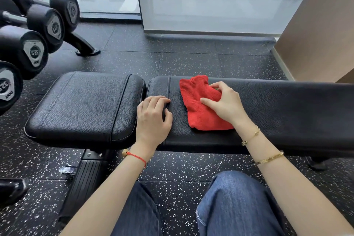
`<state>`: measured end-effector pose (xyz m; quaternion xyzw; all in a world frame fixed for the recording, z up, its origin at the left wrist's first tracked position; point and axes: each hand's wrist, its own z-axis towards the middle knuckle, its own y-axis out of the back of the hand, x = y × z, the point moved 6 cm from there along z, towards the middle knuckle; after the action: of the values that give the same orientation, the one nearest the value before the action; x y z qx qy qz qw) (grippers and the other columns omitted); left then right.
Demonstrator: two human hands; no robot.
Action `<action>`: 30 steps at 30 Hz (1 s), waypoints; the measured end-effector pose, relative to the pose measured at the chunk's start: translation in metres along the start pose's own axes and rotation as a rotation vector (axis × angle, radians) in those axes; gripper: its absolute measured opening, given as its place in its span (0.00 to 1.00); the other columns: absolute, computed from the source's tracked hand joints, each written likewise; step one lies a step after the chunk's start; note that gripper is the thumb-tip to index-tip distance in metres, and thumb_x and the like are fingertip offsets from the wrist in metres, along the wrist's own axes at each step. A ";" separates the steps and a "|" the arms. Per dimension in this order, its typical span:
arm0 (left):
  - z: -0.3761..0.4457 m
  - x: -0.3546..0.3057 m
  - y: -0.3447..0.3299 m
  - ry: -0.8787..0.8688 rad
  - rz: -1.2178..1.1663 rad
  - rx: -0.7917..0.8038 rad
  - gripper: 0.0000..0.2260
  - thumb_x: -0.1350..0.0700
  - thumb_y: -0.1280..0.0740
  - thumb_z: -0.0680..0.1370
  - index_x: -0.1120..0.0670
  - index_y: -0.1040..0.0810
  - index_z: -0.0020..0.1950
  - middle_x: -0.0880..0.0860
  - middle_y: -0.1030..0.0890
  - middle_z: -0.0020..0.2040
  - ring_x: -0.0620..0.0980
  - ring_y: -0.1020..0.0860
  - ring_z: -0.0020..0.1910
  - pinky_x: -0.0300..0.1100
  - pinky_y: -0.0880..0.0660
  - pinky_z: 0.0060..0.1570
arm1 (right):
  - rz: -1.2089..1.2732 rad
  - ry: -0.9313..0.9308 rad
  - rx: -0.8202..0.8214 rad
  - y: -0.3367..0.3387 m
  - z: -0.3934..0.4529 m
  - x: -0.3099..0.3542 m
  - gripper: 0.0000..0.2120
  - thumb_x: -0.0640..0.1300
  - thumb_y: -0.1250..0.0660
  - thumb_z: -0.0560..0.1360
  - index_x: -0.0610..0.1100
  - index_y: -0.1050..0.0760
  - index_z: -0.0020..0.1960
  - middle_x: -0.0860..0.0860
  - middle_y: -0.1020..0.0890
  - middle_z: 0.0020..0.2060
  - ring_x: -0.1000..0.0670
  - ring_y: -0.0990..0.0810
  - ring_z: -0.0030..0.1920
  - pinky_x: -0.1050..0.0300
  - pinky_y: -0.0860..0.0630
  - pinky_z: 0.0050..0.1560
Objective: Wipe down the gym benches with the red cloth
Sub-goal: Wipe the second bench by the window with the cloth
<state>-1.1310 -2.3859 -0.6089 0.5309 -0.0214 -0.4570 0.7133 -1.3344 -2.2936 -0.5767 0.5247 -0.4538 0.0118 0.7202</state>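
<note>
A black padded gym bench lies across the view, with a short seat pad [84,105] on the left and a long back pad [287,109] on the right. A folded red cloth [199,107] lies on the long pad near its left end. My right hand [226,103] rests on the cloth, fingers curled and bunching its right side. My left hand [153,117] rests on the left end of the long pad, fingers bent over a seam, holding nothing.
A rack of black dumbbells [36,30] stands at the left, its foot [86,48] on the speckled rubber floor. A glass panel [210,2] and a brown wall [321,30] close the far side. My knees in blue jeans [235,203] are just before the bench.
</note>
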 end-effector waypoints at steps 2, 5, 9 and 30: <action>0.000 -0.001 0.000 -0.001 0.005 -0.001 0.12 0.57 0.36 0.75 0.52 0.21 0.57 0.48 0.20 0.57 0.53 0.25 0.61 0.53 0.32 0.66 | 0.026 0.007 0.007 0.003 -0.001 -0.001 0.22 0.53 0.22 0.67 0.45 0.24 0.56 0.51 0.18 0.52 0.50 0.22 0.54 0.66 0.37 0.48; -0.001 -0.001 0.001 -0.008 0.011 -0.007 0.11 0.57 0.35 0.75 0.53 0.21 0.57 0.49 0.20 0.57 0.53 0.25 0.61 0.53 0.32 0.66 | 0.053 0.012 0.041 0.003 -0.001 -0.004 0.20 0.54 0.23 0.68 0.45 0.26 0.52 0.53 0.19 0.47 0.51 0.23 0.50 0.60 0.35 0.47; -0.001 0.000 0.001 -0.015 0.013 -0.020 0.11 0.57 0.36 0.75 0.53 0.21 0.57 0.49 0.20 0.57 0.53 0.25 0.61 0.52 0.32 0.66 | 0.094 0.004 0.146 0.003 0.004 -0.011 0.17 0.53 0.24 0.68 0.49 0.29 0.49 0.58 0.20 0.43 0.51 0.21 0.50 0.56 0.31 0.48; 0.055 -0.157 0.234 0.186 0.101 0.216 0.12 0.62 0.35 0.77 0.55 0.21 0.60 0.51 0.19 0.58 0.54 0.24 0.61 0.53 0.30 0.65 | 1.013 -0.579 0.504 0.154 -0.068 0.143 0.20 0.34 0.27 0.70 0.35 0.24 0.62 0.44 0.16 0.48 0.48 0.17 0.45 0.53 0.20 0.50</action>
<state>-1.1035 -2.3163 -0.3315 0.6429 -0.0308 -0.3643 0.6731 -1.2828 -2.2377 -0.3690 0.3805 -0.8053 0.3152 0.3277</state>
